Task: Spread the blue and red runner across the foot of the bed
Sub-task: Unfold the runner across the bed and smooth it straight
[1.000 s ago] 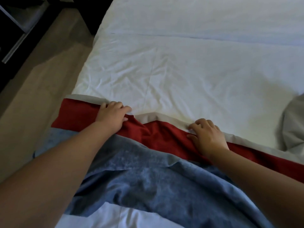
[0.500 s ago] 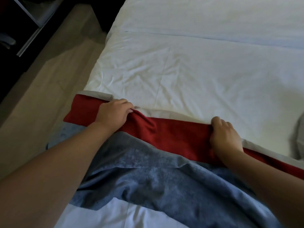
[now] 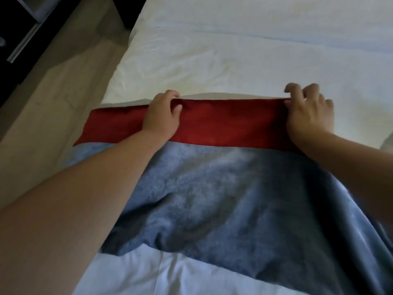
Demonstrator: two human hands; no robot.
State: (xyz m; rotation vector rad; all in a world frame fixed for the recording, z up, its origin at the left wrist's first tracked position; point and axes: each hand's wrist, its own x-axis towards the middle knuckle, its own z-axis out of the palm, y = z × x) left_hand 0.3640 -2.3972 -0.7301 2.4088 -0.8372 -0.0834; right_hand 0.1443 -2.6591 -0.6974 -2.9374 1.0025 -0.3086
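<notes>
The runner (image 3: 223, 188) lies across the white bed (image 3: 234, 67), a red band along its far edge and a wide blue field nearer me. The blue part is rumpled into folds, with white sheet showing below it. My left hand (image 3: 162, 116) pinches the red band's far edge near the middle. My right hand (image 3: 306, 116) pinches the same edge further right. Between the two hands the red band (image 3: 231, 122) is pulled straight and taut. The runner's left end reaches the bed's left side.
A beige floor (image 3: 53, 107) runs along the bed's left side. Dark furniture with a metal rail (image 3: 23, 45) stands at the top left. A grey fabric patch (image 3: 387, 143) shows at the right edge.
Both hands have moved apart and away from me along the red edge. The bunched fold between them has been pulled out, so the red band is now flat and straight.
</notes>
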